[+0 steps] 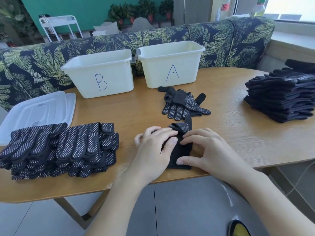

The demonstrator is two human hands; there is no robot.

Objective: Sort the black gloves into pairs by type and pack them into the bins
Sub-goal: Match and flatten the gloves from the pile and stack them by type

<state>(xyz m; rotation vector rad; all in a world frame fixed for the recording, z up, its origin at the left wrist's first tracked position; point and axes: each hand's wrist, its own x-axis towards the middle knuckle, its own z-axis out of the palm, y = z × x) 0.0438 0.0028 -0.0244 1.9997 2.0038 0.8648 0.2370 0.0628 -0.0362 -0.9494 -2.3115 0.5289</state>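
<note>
- Black knit, soft and floppy: we're working a dotted glove pair (179, 147) at the near edge of the worktop (230, 133), dead centre between our hands.
- Left hand (153, 150) curls over the bundle's left side, its grip clasping the fabric; right hand (204, 150) pinches the right edge, thumb tucked low.
- We'd judge it light and limp, so it'll sag and unroll unless we take hold across the folded cuff, both layers together.
- White grip dots show on the fingers poking out at 12 o'clock; the cuff end is plain black.
- Another dotted pair (184, 104) lies further off at 12, before bin A (172, 65); bin B (98, 74) sits at 11.
- Dotted stack (59, 149) waits at 9, plain stack (279, 97) at 2.
</note>
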